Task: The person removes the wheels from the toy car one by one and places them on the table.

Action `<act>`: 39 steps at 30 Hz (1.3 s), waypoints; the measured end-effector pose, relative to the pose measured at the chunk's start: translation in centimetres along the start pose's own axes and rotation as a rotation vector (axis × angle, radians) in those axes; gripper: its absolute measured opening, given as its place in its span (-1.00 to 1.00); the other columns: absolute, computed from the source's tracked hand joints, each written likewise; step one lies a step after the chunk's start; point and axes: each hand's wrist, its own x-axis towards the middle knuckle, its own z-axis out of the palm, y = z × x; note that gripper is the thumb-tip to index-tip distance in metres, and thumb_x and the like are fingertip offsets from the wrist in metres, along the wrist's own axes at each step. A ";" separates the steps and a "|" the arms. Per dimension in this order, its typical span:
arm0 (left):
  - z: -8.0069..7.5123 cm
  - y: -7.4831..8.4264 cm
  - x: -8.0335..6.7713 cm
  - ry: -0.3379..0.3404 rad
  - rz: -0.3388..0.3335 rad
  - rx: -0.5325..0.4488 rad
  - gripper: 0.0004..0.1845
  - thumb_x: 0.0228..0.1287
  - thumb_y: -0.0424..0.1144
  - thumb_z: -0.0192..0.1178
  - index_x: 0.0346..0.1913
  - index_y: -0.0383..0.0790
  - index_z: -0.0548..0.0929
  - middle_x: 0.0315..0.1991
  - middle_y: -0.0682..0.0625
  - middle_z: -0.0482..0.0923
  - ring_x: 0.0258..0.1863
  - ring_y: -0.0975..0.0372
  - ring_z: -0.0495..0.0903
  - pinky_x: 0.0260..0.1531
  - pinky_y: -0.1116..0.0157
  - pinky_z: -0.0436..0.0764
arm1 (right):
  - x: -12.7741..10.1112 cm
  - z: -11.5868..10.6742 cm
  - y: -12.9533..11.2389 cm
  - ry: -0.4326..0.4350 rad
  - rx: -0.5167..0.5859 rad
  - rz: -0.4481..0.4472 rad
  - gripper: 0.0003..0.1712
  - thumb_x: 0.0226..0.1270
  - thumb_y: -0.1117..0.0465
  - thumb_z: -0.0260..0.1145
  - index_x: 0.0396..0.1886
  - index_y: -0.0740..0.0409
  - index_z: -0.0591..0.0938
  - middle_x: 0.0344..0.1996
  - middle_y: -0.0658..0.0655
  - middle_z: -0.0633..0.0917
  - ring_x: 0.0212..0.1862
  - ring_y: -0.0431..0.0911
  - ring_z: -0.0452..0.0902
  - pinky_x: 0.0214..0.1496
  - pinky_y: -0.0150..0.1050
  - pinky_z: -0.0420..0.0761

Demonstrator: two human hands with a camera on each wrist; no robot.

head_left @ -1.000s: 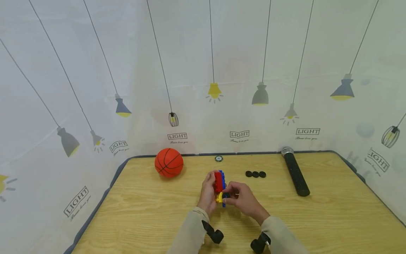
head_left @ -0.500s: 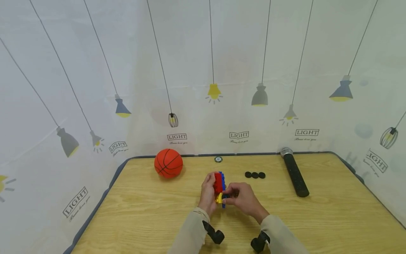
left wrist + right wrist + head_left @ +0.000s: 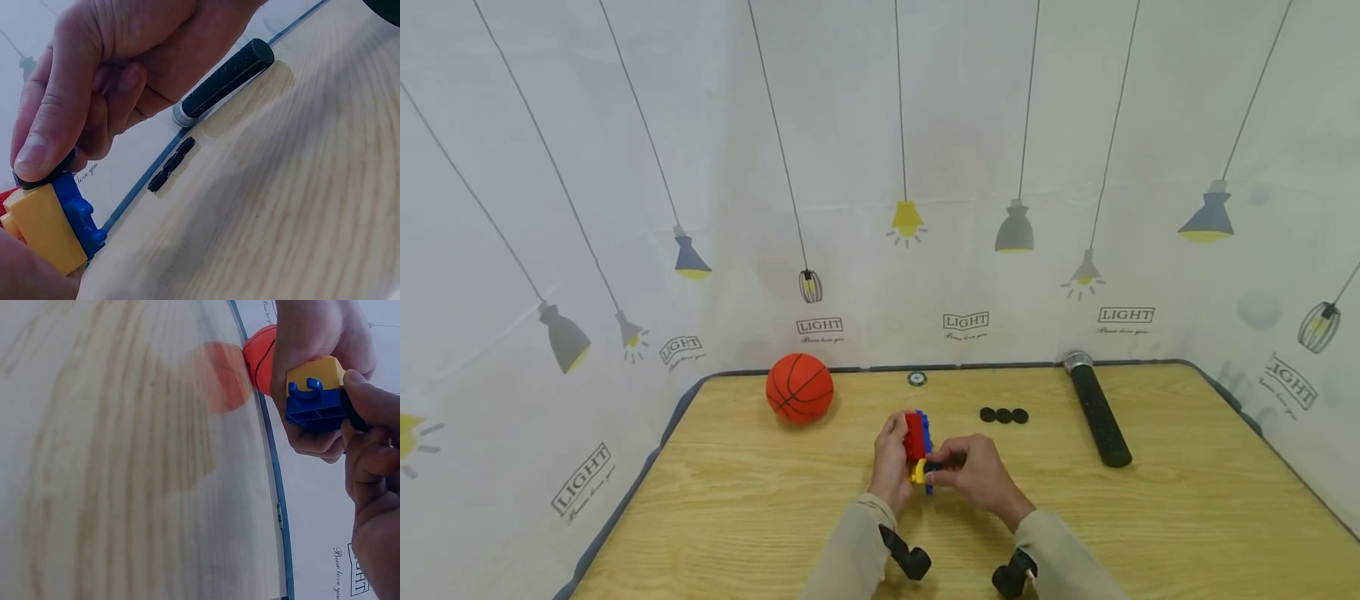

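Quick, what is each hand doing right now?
Left hand: grips the block toy.
Right hand: pinches a small black wheel against the toy.

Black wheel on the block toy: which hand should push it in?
Probably the right hand. Its thumb and finger already pinch the black wheel against the blue side of the block toy, while the left hand grips the toy from the other side and steadies it.

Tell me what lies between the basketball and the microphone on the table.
In the head view, between basketball and microphone: a small round metal object and three black discs.
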 end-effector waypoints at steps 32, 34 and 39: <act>-1.9 1.3 -0.3 -0.092 -0.085 -0.091 -0.60 0.64 0.00 -0.26 0.36 0.02 0.34 0.20 -0.08 0.36 0.20 -0.01 0.46 0.32 0.08 0.43 | 0.0 -6.6 2.1 0.038 0.061 0.074 -0.66 0.39 0.23 0.35 0.12 0.20 0.67 -0.23 0.36 0.71 -0.41 0.07 0.59 -0.44 -0.20 0.60; -2.0 1.4 -0.3 -0.093 -0.091 -0.091 -0.60 0.64 0.00 -0.25 0.36 0.02 0.34 0.23 -0.09 0.35 0.24 -0.03 0.44 0.29 0.09 0.44 | 0.0 -7.1 2.4 0.059 0.075 0.091 -0.65 0.39 0.23 0.34 0.13 0.21 0.66 -0.23 0.37 0.70 -0.41 0.03 0.59 -0.44 -0.23 0.59; -2.1 1.5 -0.2 -0.106 -0.098 -0.076 -0.64 0.64 0.01 -0.24 0.31 0.06 0.37 0.19 -0.06 0.34 0.16 0.02 0.46 0.04 0.22 0.52 | 0.4 -8.3 3.2 0.094 0.104 0.110 -0.63 0.42 0.23 0.32 0.15 0.25 0.63 -0.23 0.32 0.70 -0.43 -0.07 0.58 -0.44 -0.23 0.57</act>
